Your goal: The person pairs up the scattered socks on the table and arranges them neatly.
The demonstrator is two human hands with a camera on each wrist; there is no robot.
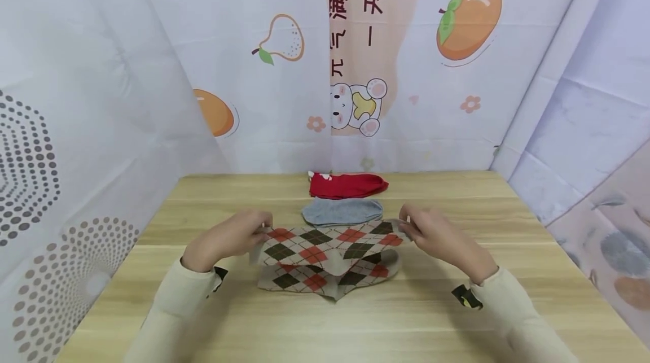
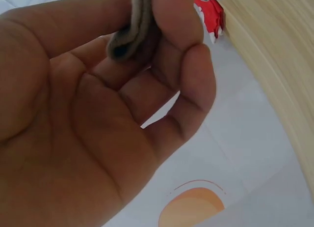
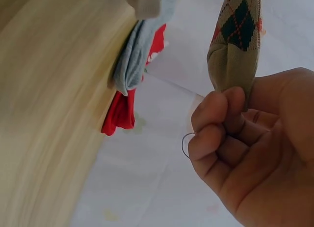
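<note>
An argyle sock (image 1: 310,245) in beige, dark green and orange is stretched sideways between my two hands above the table. My left hand (image 1: 233,236) pinches its left end; in the left wrist view a folded beige edge (image 2: 130,38) sits between thumb and fingers. At the other end my right hand (image 1: 439,236) pinches the sock's plain beige tip (image 3: 233,70), seen in the right wrist view. Below the held sock lies a second argyle sock (image 1: 315,281) of the same pattern, its upper part hidden behind the first.
Just behind the held sock, a grey-blue sock (image 1: 342,211) lies flat. Farther back is a red sock (image 1: 350,185) with a white patch. The wooden table (image 1: 457,199) ends at a white printed curtain (image 1: 228,41), which also hangs along both sides.
</note>
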